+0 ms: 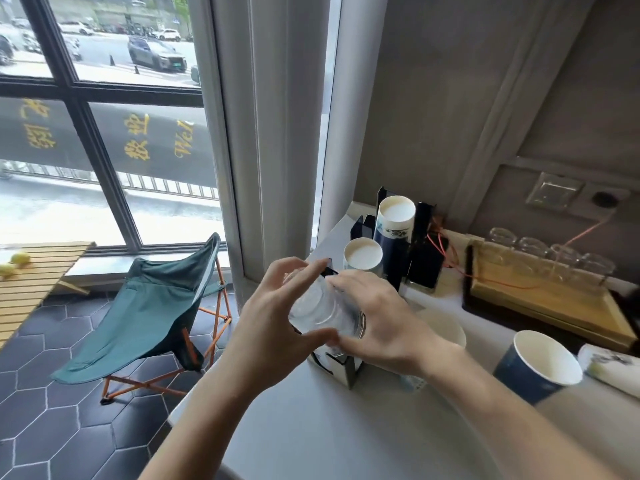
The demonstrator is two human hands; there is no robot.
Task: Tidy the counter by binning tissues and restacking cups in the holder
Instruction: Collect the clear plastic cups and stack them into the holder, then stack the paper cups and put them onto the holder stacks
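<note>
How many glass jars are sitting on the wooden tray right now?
4, in a row along the back edge of the wooden tray: jars at and. Clear glass; more could be hidden.

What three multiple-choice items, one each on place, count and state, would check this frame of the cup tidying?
1. Where do the clear glass jars stand?
A. On the wooden tray by the wall
B. On the folding chair
C. On the floor tiles

2. How many hands grip the clear plastic cups?
A. None
B. One
C. Two

3. How does the blue paper cup at the right stand?
A. Mouth down
B. Mouth up, open
C. Crushed flat

Answers:
1 A: the jars line the back of the wooden tray.
2 C: the left hand and right hand both clasp the cups above the black holder.
3 B: its white inside shows through the open rim.
</note>
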